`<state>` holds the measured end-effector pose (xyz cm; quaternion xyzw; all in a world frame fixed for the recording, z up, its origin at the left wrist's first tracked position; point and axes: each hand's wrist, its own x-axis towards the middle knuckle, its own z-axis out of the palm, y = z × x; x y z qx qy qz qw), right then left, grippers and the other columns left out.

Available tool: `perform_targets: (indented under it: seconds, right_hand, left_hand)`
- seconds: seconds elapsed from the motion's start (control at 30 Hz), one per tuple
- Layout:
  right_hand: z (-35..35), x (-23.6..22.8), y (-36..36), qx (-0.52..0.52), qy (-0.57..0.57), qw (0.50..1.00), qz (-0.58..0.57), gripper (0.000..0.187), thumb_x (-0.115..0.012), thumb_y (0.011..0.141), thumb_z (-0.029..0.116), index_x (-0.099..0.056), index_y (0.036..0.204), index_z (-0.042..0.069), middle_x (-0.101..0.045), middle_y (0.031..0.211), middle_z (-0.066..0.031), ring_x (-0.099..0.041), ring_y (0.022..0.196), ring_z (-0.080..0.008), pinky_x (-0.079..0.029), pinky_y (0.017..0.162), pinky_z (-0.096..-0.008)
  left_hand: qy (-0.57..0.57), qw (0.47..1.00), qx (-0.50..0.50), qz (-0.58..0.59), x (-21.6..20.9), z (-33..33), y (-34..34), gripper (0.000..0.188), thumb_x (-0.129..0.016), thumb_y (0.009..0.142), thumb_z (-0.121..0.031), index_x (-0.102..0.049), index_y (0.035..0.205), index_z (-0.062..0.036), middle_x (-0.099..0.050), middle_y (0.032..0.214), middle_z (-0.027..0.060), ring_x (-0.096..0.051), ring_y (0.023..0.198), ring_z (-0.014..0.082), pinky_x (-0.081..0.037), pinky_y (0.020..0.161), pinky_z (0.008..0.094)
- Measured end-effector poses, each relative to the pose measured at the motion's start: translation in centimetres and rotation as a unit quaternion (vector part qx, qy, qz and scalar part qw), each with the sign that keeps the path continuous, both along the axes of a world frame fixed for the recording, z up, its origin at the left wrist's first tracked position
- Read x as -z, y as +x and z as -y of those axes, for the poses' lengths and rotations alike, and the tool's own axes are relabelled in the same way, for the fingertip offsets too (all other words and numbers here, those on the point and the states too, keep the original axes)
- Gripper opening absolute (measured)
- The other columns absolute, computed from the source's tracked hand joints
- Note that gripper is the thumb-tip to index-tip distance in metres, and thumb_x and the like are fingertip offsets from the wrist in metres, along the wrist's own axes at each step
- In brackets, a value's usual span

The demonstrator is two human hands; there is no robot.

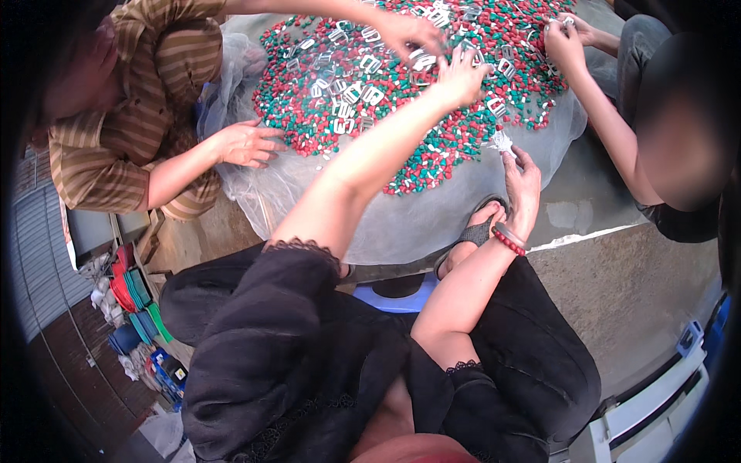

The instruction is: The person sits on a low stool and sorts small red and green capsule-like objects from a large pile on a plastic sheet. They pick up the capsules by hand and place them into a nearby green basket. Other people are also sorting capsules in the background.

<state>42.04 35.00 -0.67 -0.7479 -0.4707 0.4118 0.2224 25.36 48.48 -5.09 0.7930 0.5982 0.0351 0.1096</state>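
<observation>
The work appears to be only partly done: many white frames (pixel 345 109) are left scattered, mostly at the far left, across a wide heap of red, green and white bits (pixel 421 166) spread on a sheer sheet (pixel 386 231). A small cluster of white pieces (pixel 502 141) is pinched between thumb and fingers of the right hand (pixel 523 184) at the near right edge of the heap. The left hand (pixel 461 79) is held over the far middle with its fingers parted. No finished batch can be made out, so the amount completed cannot be judged. Whether a frame is touched by the left fingertips cannot be told. The white item in the right co-worker's hands (pixel 567 50) is largely covered by fingers, the heap's far edge is cut off, and the sheet's support is mostly hidden.
</observation>
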Motion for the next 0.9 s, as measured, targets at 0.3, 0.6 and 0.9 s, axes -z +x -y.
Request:
perform_targets:
  seconds: [0.3, 0.6, 0.9]
  right_hand:
    - [-5.9, 13.1, -3.4, 0.034, 0.216, 0.967, 0.129, 0.053, -0.056, 0.07, 0.007, -0.048, 0.123, 0.003, -0.047, 0.124, -0.0177, -0.043, 0.114, -0.0369, -0.035, 0.098, -0.0421]
    - [1.2, 12.4, -12.5, -0.15, 0.112, 0.982, -0.02, 0.037, -0.067, 0.071, 0.017, -0.062, 0.107, 0.009, -0.065, 0.089, -0.0169, -0.061, 0.088, -0.0322, -0.047, 0.079, -0.0403]
    - [0.4, 7.6, -12.5, -0.178, 0.044, 0.967, -0.178, 0.022, -0.068, 0.068, 0.021, -0.064, 0.077, 0.001, -0.063, 0.064, -0.006, -0.057, 0.058, -0.0123, -0.046, 0.056, -0.0293]
  left_hand:
    - [0.029, 0.997, 0.041, 0.059, 4.3, 13.1, -4.6, 0.049, -0.056, 0.08, -0.008, -0.045, 0.127, -0.019, -0.044, 0.123, 0.0129, -0.042, 0.115, 0.0348, -0.038, 0.095, 0.0432]
    - [-0.119, 0.896, -0.237, 0.357, 2.8, 18.6, -10.2, 0.044, -0.063, 0.078, -0.011, -0.05, 0.12, -0.0069, -0.059, 0.111, 0.0147, -0.059, 0.099, 0.0274, -0.047, 0.084, 0.036]
    - [-0.176, 0.872, -0.267, 0.37, -2.1, 17.1, -15.6, 0.037, -0.066, 0.079, -0.027, -0.062, 0.111, -0.0083, -0.066, 0.101, 0.0101, -0.06, 0.097, 0.0168, -0.044, 0.085, 0.0305]
